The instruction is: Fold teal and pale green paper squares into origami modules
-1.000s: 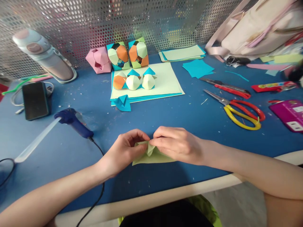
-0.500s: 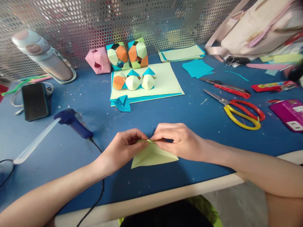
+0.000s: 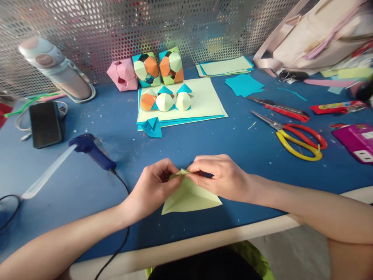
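Note:
A pale green sheet of paper [image 3: 192,198] with creases is held between both hands near the table's front edge. My left hand [image 3: 155,184] pinches its upper left part between thumb and fingers. My right hand [image 3: 220,175] pinches the same top edge from the right, close to the left fingertips. A small folded peak stands up between the fingertips. Beyond the hands, a folded blue paper piece [image 3: 152,127] lies by a stack of pale green and blue sheets [image 3: 206,97]. On that stack sit several folded paper units [image 3: 164,102] in orange, cream and blue.
Folded paper balls [image 3: 145,70] stand against a perforated metal panel [image 3: 186,27]. At left are a blue glue gun [image 3: 96,151] with its cord, a phone [image 3: 46,124] and a bottle [image 3: 56,68]. Scissors [image 3: 297,138], a craft knife [image 3: 281,109] and blue squares [image 3: 244,84] lie at right.
The pale green paper, earlier bunched up and partly under my right hand, now lies flatter and shows more surface toward me. Both hands keep pinching its top edge.

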Demonstrator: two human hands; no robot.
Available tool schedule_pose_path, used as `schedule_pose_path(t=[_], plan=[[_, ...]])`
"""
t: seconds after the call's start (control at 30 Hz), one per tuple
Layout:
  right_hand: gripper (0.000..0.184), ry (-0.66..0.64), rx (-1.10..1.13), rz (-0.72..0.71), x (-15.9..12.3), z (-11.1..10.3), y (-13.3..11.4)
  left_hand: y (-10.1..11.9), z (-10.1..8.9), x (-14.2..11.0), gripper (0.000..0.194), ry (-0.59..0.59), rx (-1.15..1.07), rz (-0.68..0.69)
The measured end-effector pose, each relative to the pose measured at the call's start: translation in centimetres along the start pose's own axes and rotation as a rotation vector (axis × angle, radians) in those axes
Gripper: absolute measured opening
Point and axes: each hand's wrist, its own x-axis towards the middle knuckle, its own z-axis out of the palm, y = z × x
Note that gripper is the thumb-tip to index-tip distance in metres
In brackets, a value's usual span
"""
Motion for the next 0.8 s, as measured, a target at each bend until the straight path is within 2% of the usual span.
schedule_pose_path(t=[0.17, 0.33, 0.47, 0.63, 0.8], plan=[[0.013, -0.037, -0.014, -0.060, -0.2, -0.2, 0.3, -0.3, -0.1, 0.2, 0.010, -0.016, -0.028, -0.018], [0.024, -0.145, -0.044, -0.167, -0.8, -0.6, 1.1, -0.5, -0.4, 0.4, 0.004, -0.007, -0.036, -0.026], [0.029, -0.152, -0.118, -0.227, -0.8, -0.7, 1.5, -0.5, -0.6, 0.2, 0.005, -0.018, -0.034, -0.025], [0.028, -0.190, -0.273, -0.259, -0.6, -1.0, 1.1, -0.4, -0.6, 0.1, 0.008, -0.040, -0.080, -0.049], [0.027, -0.224, -0.332, -0.272, -0.4, -1.1, 0.7, -0.2, -0.5, 0.1, 0.012, -0.073, -0.156, -0.061]])
